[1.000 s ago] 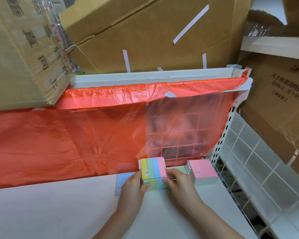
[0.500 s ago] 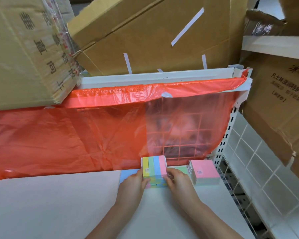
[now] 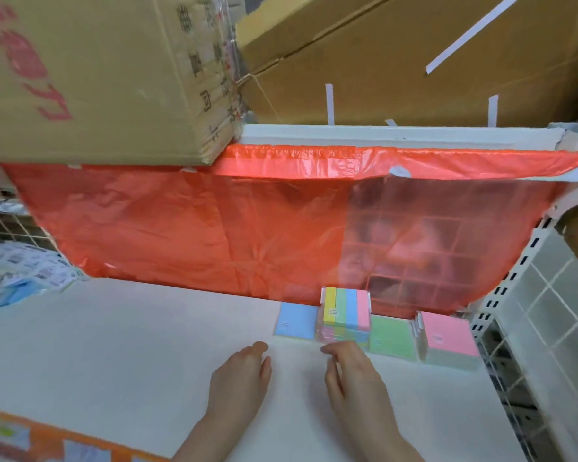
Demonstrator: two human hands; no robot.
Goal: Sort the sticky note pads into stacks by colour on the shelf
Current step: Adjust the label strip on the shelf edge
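Neither grip holds anything: left hand (image 3: pixel 239 375) flat, fingers straight and relaxed, over the shelf (image 3: pixel 131 345); right hand (image 3: pixel 354 378) loosely extended, fingertips near the front foot of the striped stack (image 3: pixel 346 316); contact can't be told. Striped stack stands at the back of the shelf, against the red plastic sheet (image 3: pixel 214 228), top pad sitting skewed from the ones under it. Blue pad (image 3: pixel 296 320) lies flat just left of it, green pad (image 3: pixel 392 336) just right, tall pink stack (image 3: pixel 447 340) at far right by the upright.

Step in hand looks like fetching the next pad. To do it well: take one pad at a time, read its colour before placing, lower it square onto the matching pile. Steady tall stacks with the free hand. Square up the skewed striped top or it may slide. Orange box (image 3: pixel 30 438) at near left possibly holds more pads; contents unclear.
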